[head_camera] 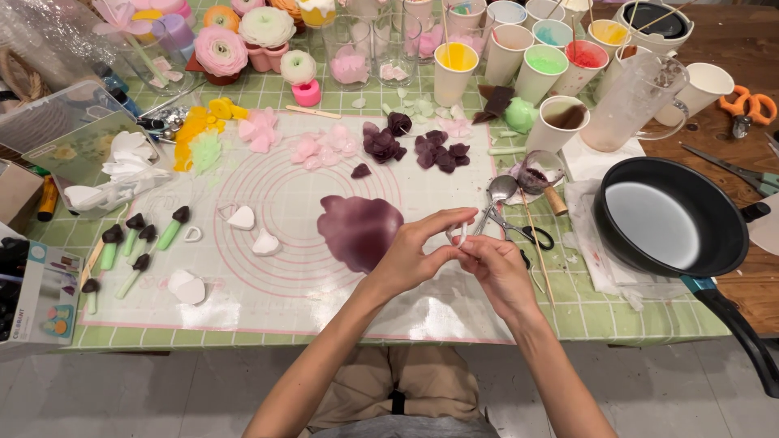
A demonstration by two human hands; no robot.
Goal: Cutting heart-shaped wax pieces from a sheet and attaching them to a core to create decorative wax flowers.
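My left hand (pixel 412 253) and my right hand (pixel 497 269) meet over the right part of a white baking mat (pixel 284 292) with pink rings. Together they pinch a small, pale, drop-shaped cutter (pixel 456 233) between the fingertips. Just left of my left hand a flat dark purple sheet (pixel 358 229) lies on the mat. Several small dark purple petals (pixel 414 146) lie at the mat's far edge, with pink petals (pixel 320 148) and yellow petals (pixel 199 122) further left.
A black frying pan (pixel 714 243) holding pale liquid sits at the right, its handle over the table edge. Scissors (pixel 519 231), a spoon (pixel 499 191) and a skewer lie beside my hands. Paper cups of coloured wax (pixel 540 73) and finished flowers (pixel 221 50) stand at the back. Green stems with dark tips (pixel 134 239) lie at the left.
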